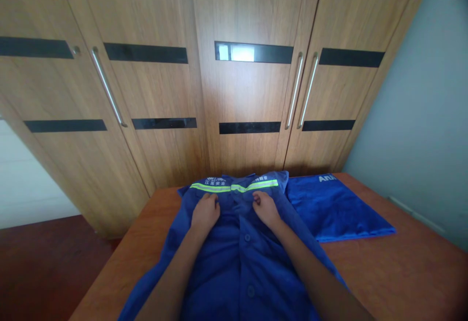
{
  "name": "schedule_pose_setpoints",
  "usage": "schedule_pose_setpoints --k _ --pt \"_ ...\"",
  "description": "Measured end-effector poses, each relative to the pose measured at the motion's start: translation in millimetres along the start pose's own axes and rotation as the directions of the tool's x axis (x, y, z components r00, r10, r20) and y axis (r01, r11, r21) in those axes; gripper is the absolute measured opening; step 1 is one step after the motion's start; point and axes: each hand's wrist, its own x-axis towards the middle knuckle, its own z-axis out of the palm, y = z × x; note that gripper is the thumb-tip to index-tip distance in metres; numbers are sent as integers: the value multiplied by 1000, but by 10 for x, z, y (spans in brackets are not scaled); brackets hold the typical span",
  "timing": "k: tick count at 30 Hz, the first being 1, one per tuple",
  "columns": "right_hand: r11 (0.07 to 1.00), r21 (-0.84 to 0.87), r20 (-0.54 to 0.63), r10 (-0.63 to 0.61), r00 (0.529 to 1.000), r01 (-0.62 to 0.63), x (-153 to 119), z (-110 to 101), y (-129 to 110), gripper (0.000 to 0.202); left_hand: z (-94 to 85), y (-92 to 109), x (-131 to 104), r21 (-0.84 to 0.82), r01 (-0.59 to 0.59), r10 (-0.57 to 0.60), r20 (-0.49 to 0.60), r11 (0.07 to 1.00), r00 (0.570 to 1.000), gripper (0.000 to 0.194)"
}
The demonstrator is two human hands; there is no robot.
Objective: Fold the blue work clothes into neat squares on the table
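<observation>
A blue work jacket (pixel 223 262) lies front up on the table, its collar end toward the cabinet. Across its chest runs a yellow-green and silver reflective strip (pixel 215 188), with white lettering just above. My left hand (pixel 206 211) is closed on the cloth of the left chest, just below the strip. On the other side of the button row, my right hand (pixel 266 209) grips the cloth with curled fingers. The fingertips of both hands are partly hidden. Two dark buttons (pixel 247 237) show on the front placket between my forearms.
Right of the jacket, a folded blue garment (pixel 340 211) with white letters lies on the reddish-brown wooden table (pixel 387 267). A tall wooden cabinet (pixel 248 91) with metal handles stands right behind the table. A pale wall (pixel 420 116) rises at the right.
</observation>
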Motion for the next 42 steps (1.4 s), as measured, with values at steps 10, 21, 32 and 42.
schedule_pose_setpoints --k 10,21,32,42 --pt "945 -239 -8 229 973 -224 -589 -1221 329 21 -847 -836 -412 -328 359 -375 15 874 927 45" --pt "910 -30 169 413 895 -414 -369 -1260 391 15 -990 -792 -458 -642 606 -480 391 470 786 14" --pt "702 217 376 582 721 -679 -74 -1343 493 21 -1052 -874 -435 -593 796 -319 735 125 598 26" --pt "379 388 605 583 542 -840 349 -1076 437 27 -784 -825 11 -751 660 -426 588 28 687 11"
